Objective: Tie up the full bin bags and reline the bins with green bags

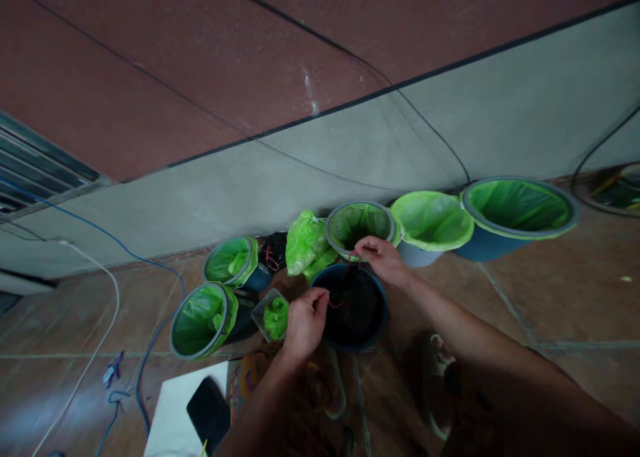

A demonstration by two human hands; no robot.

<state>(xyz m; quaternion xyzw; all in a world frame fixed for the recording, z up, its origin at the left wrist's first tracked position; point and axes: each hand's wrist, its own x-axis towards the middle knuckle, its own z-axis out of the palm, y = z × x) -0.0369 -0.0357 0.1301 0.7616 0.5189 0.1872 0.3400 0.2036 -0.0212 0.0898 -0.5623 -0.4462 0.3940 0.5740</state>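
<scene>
Over a dark bin (383, 310) with black inside, both of my hands work at a red string (353, 257). My left hand (306, 320) is closed in a pinch at the bin's left rim, with a red strand running from its fingertips. At the far rim, my right hand (383, 257) pinches the string, which hangs down in a loop. Whether the string is joined to the black lining is too dark to tell. Just behind the bin sits a knotted green bag (303, 242). A black bag with a red tie (271, 258) lies left of it.
Green-lined bins stand along the wall: a grey-rimmed one (336, 227), a pale one (435, 250) and a blue one (487, 244). Two more lined bins (206, 270) (175, 337) stand left, beside a small container (257, 316). A phone (207, 410) lies on a white board (167, 404). Cables cross the floor.
</scene>
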